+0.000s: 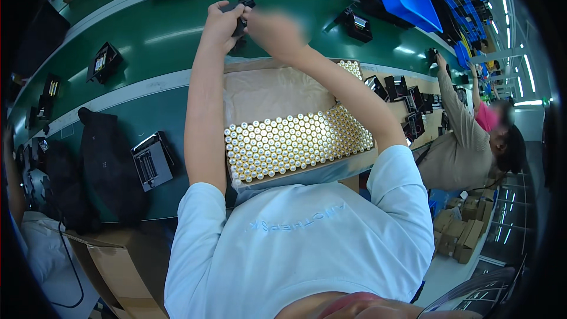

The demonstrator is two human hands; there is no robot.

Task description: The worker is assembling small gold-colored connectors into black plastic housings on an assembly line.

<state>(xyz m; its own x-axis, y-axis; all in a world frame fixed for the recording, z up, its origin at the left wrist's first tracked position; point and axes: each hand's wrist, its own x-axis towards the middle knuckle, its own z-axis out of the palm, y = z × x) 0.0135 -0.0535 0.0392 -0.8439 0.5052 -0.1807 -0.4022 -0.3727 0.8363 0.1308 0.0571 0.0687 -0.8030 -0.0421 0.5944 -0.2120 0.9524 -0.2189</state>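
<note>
Both arms stretch forward over the carton of batteries toward the green bench. My left hand (223, 26) is closed around a small black device (241, 23), gripping it from the left side. Against its right side is my right hand (276, 34), with curled fingers pressed to the device; part of this hand is blurred. What the fingertips do there is hard to make out. Below my forearms lies the open carton (298, 178), lined with clear plastic. Many cylindrical batteries (277, 147) with pale, shiny ends stand packed in it, while brown sheet (274, 87) shows at its far part.
Black devices with open housings (105, 62) sit along the green conveyor (159, 35). Another open black case (155, 162) lies left of the carton, near a black bag (112, 162). A blue bin (407, 0) stands far right. A co-worker (460, 147) sits at right, near several black cases (398, 87).
</note>
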